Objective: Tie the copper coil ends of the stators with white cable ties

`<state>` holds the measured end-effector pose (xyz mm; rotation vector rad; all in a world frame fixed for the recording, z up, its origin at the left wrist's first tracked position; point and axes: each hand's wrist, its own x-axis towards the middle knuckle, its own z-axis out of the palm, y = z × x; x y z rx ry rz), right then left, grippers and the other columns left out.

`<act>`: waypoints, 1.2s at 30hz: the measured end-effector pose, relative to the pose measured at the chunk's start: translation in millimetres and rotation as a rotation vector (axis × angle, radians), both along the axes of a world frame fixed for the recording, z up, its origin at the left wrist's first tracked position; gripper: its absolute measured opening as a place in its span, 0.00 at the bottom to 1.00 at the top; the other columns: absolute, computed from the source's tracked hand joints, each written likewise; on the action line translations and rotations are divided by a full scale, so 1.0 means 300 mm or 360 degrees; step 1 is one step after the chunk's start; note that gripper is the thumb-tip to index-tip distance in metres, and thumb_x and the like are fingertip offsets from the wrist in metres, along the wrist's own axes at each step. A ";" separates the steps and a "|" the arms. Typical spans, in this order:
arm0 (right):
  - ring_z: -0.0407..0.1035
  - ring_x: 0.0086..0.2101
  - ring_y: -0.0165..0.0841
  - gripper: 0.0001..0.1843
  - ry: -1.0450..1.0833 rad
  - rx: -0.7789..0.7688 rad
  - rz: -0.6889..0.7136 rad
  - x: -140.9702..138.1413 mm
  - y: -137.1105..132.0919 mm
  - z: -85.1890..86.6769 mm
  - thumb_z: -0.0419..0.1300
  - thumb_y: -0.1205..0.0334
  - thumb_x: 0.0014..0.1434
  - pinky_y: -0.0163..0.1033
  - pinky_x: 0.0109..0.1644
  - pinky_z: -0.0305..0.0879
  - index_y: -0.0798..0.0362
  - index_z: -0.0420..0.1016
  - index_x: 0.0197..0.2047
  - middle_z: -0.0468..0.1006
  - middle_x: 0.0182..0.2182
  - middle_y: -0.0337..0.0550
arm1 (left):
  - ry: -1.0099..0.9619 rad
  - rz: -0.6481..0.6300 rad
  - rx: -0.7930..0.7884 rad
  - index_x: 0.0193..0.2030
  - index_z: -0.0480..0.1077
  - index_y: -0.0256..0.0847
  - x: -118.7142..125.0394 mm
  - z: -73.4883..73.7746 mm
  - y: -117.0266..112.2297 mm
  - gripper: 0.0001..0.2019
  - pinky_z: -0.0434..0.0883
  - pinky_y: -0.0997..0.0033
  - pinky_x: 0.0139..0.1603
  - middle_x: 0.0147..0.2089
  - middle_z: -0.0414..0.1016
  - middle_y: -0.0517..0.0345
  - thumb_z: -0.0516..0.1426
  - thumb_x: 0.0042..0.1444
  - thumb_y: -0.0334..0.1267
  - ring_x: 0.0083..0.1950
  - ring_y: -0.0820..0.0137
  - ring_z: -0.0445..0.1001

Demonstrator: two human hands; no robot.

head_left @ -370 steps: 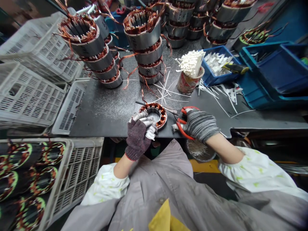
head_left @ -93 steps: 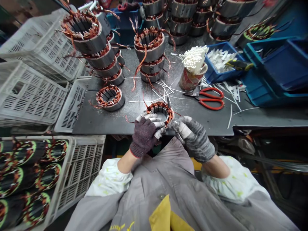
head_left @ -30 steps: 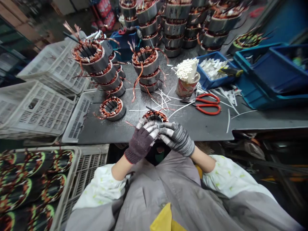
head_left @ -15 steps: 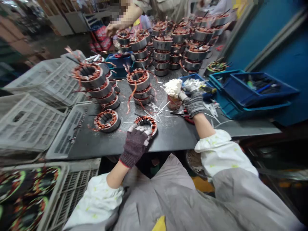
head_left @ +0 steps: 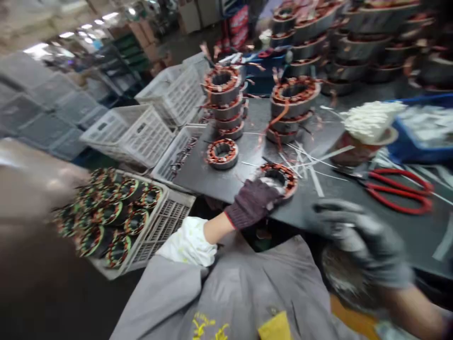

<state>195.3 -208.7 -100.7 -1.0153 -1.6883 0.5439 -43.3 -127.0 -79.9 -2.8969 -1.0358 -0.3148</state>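
My left hand (head_left: 256,200), in a dark purple glove with pale fingertips, grips the near side of a motor stator (head_left: 283,177) lying flat by the table's front edge. Copper windings ring the stator's open middle. My right hand (head_left: 361,241), in a grey glove, hangs just off the table's front edge, its curled fingers smeared by motion. Whether it holds anything cannot be made out. Red-handled scissors (head_left: 399,189) lie beyond it. Farther back, a tub (head_left: 357,148) holds a bundle of white strips (head_left: 371,120). Loose white strips (head_left: 307,160) lie between stator and tub.
Another single stator (head_left: 222,153) sits to the left, below a stator stack (head_left: 223,104); a second stack (head_left: 292,111) stands behind my left hand. More stacks fill the back. White crates (head_left: 130,134) and a crate of green-edged stators (head_left: 152,231) flank the table's left. A blue bin (head_left: 424,137) is at right.
The view has swung left. My right hand has left the tub and come back to the table's front edge. My left hand stays on the same stator.
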 end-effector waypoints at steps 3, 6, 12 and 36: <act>0.79 0.48 0.38 0.12 -0.0121 0.0098 0.0113 -0.015 -0.103 -0.054 0.54 0.66 0.68 0.42 0.49 0.78 0.47 0.78 0.48 0.81 0.51 0.48 | -0.0080 0.0094 -0.0030 0.52 0.77 0.45 -0.008 -0.019 0.020 0.14 0.68 0.50 0.64 0.50 0.82 0.53 0.52 0.70 0.42 0.57 0.59 0.77; 0.79 0.47 0.35 0.12 -0.0086 0.0013 0.0072 -0.053 -0.132 -0.098 0.53 0.67 0.68 0.40 0.50 0.77 0.47 0.77 0.48 0.82 0.49 0.46 | -0.0232 0.0108 0.0022 0.50 0.76 0.43 -0.009 -0.046 0.033 0.13 0.63 0.48 0.68 0.51 0.82 0.52 0.52 0.70 0.43 0.59 0.58 0.75; 0.80 0.47 0.36 0.12 -0.0059 -0.0082 0.0106 -0.078 -0.097 -0.082 0.53 0.65 0.69 0.41 0.52 0.78 0.47 0.79 0.47 0.84 0.48 0.46 | -0.0367 0.0130 0.0039 0.49 0.74 0.43 0.004 -0.040 0.013 0.11 0.61 0.48 0.70 0.50 0.82 0.52 0.52 0.70 0.42 0.59 0.58 0.76; 0.80 0.43 0.40 0.14 0.0329 -0.0364 0.0013 -0.052 0.111 -0.076 0.59 0.47 0.67 0.48 0.53 0.78 0.44 0.84 0.45 0.85 0.43 0.45 | -0.0843 0.0627 0.0225 0.66 0.65 0.37 0.098 -0.090 -0.024 0.23 0.65 0.51 0.72 0.63 0.77 0.43 0.56 0.68 0.45 0.70 0.56 0.69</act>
